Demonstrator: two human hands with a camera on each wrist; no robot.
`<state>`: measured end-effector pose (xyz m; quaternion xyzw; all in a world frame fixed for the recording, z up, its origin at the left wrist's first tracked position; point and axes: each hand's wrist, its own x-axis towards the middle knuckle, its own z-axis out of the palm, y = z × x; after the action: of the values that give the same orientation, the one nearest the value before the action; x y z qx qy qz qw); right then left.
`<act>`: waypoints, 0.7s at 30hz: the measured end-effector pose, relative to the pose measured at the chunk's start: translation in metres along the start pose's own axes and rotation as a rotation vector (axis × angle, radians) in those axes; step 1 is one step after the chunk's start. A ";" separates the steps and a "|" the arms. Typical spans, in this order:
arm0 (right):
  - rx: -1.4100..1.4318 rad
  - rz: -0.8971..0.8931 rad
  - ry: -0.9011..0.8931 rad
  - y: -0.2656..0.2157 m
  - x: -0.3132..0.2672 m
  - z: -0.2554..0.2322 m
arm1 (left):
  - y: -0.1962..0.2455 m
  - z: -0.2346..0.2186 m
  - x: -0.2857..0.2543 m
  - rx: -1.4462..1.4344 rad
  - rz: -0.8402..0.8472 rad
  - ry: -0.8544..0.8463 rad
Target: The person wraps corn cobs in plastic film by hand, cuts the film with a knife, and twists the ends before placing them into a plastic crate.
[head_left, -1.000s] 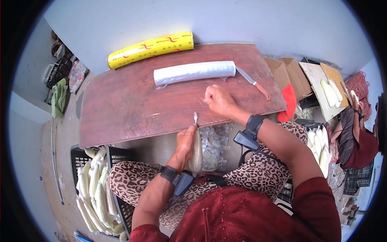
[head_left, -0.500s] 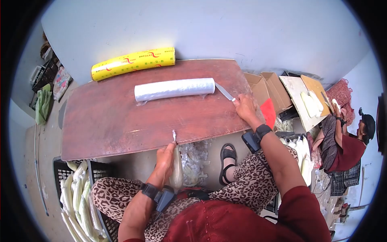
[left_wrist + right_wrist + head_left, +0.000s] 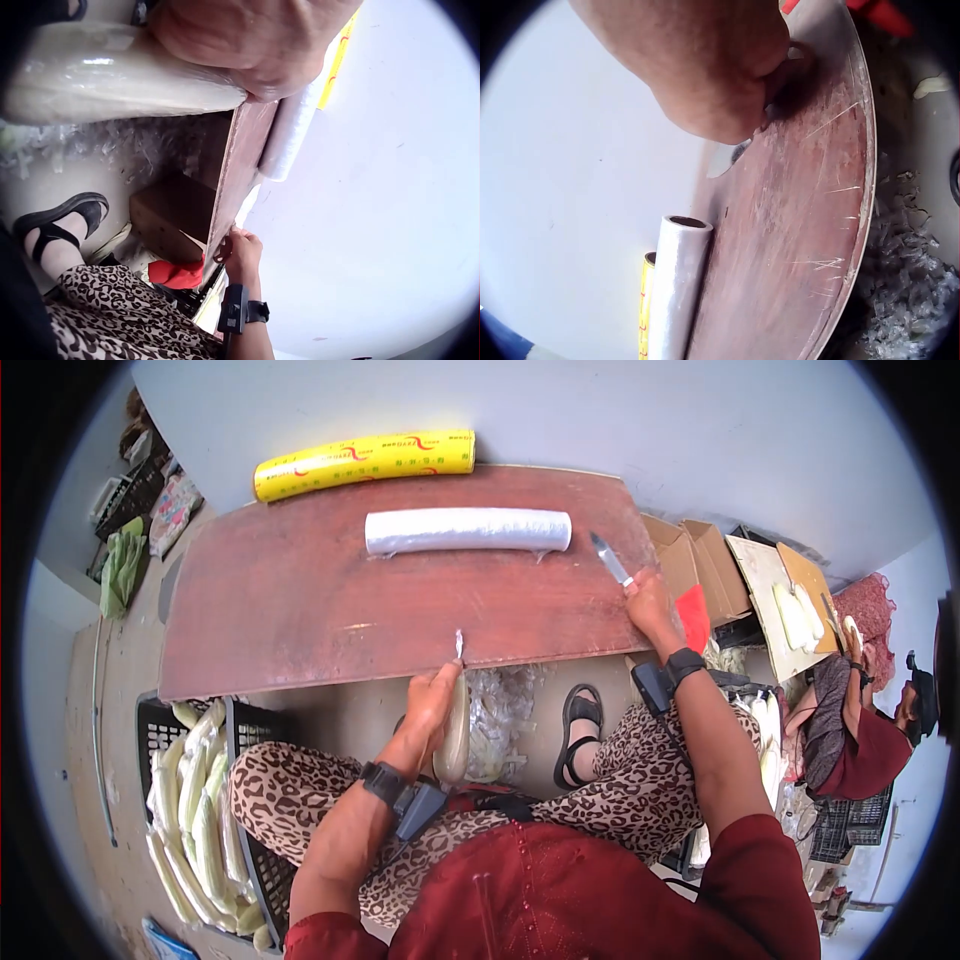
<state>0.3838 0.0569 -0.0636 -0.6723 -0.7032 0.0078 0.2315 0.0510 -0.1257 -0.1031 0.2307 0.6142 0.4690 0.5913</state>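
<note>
My left hand [image 3: 428, 705] grips the upper end of a long, pale vegetable wrapped in clear film [image 3: 453, 745], just below the near edge of the table [image 3: 300, 620]. A twisted tail of film [image 3: 459, 644] pokes up past that hand, over the tabletop edge. In the left wrist view the wrapped vegetable [image 3: 112, 79] looks smooth and shiny. At the table's right side my right hand [image 3: 652, 608] holds a knife [image 3: 611, 562] by its handle, blade pointing away toward the wall. The fingers hide most of the handle in the right wrist view.
A white roll of film [image 3: 468, 530] lies mid-table, a yellow printed roll [image 3: 365, 465] behind it by the wall. A black crate [image 3: 262, 800] of wrapped vegetables stands left. Cardboard boxes [image 3: 715, 565] and a red cloth [image 3: 692, 617] are at right; another person [image 3: 865, 735] sits beyond.
My right hand has gone from above the table's middle to the right side, taken hold of the knife and turned its blade. The left hand keeps its grip on the wrapped vegetable.
</note>
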 end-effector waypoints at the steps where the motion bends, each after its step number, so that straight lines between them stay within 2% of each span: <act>1: 0.016 0.015 0.006 0.006 0.001 0.000 | 0.001 0.001 0.000 0.007 -0.022 0.005; 3: 0.048 0.045 0.030 0.014 0.002 -0.001 | 0.004 0.001 -0.002 0.021 -0.055 0.010; 6: 0.539 0.368 -0.061 -0.024 -0.002 -0.024 | 0.007 0.003 -0.005 0.016 -0.038 0.008; 8: 0.656 0.235 -0.168 -0.062 -0.010 -0.045 | 0.007 0.003 -0.005 -0.001 -0.037 0.010; 11: 0.728 -0.024 -0.381 -0.100 -0.040 -0.039 | 0.003 0.002 -0.002 -0.001 -0.042 0.013; 13: 0.619 -0.154 -0.469 -0.126 -0.066 -0.031 | 0.003 0.002 -0.001 0.020 -0.044 0.013; 15: 0.530 -0.323 -0.435 -0.136 -0.087 -0.014 | 0.004 0.001 -0.002 0.051 -0.043 0.016; 21: 0.533 -0.315 -0.574 -0.158 -0.108 -0.012 | 0.006 0.002 -0.003 0.047 -0.041 0.003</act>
<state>0.2380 -0.0641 -0.0364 -0.4438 -0.8067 0.3408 0.1900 0.0519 -0.1247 -0.0966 0.2313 0.6306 0.4425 0.5943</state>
